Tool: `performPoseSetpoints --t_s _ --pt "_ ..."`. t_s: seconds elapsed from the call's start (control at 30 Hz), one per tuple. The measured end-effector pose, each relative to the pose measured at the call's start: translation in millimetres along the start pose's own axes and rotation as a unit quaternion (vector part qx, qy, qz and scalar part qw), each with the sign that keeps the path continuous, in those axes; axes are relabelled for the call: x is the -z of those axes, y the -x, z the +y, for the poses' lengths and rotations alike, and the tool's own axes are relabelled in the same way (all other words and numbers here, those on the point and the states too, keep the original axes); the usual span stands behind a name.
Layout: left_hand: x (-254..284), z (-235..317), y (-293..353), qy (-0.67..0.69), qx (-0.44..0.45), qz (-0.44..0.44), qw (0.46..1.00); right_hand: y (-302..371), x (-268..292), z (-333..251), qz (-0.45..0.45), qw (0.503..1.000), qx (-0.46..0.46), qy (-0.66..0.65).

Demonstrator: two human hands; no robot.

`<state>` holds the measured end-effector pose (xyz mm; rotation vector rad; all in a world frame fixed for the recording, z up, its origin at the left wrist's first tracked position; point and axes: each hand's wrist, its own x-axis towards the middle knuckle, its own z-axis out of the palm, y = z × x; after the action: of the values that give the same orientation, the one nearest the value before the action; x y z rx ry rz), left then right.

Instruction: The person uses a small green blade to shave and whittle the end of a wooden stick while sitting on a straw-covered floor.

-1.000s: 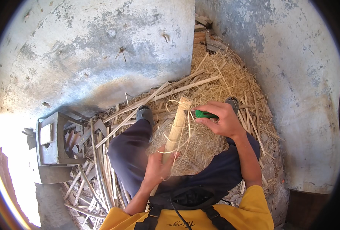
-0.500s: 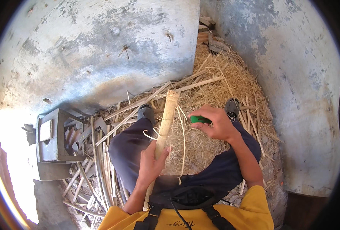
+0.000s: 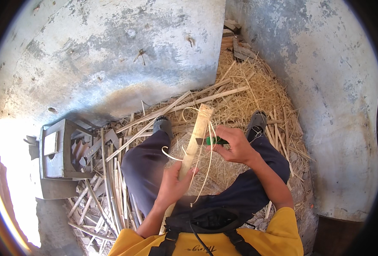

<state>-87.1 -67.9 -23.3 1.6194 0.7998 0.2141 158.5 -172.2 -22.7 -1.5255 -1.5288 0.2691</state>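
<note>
Pale slat (image 3: 192, 147) sits mid-view, between the knees, above the littered floor. Left hand (image 3: 175, 181) wraps it below the middle, thumb laid across; right hand (image 3: 231, 145) pinches the green-handled knife (image 3: 214, 140) between thumb and fingers. Blade overlaps the slat at its 3 o'clock edge; whether it bites cannot be told.

Progress: several thin strips are already pared up. A long strip (image 3: 207, 170) droops from near the far end toward 6 o'clock; a short curl (image 3: 172, 155) juts toward 10 o'clock by the left hand. These appear attached, and the slat keeps much of its width, so paring looks partway, with detaching the strips apparently left.

Long axis: far end points between 12 and 1 o'clock, near end between 6 and 7, toward the wearer.
</note>
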Motion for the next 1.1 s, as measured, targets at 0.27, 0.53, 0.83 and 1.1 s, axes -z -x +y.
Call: performPoseSetpoints --t_s 0.27,0.53,0.83,1.1 --pt "-4.4 -11.1 -1.7 -0.032 -0.075 0.024 0.996 -0.4 6.1 0.0 0.073 0.997 -0.037 -0.004" --pt "-3.4 -7.9 1.2 -0.024 -0.033 -0.02 0.999 -0.2 7.8 3.4 0.098 0.994 -0.039 0.029" --pt "-2.7 -14.0 1.2 -0.055 -0.034 0.005 0.998 -3.2 -7.6 -3.3 0.146 0.988 -0.047 0.035" --pt "-3.1 -4.4 4.1 -0.023 -0.019 0.01 0.999 -3.8 -5.9 -6.2 0.118 0.988 -0.098 -0.012"
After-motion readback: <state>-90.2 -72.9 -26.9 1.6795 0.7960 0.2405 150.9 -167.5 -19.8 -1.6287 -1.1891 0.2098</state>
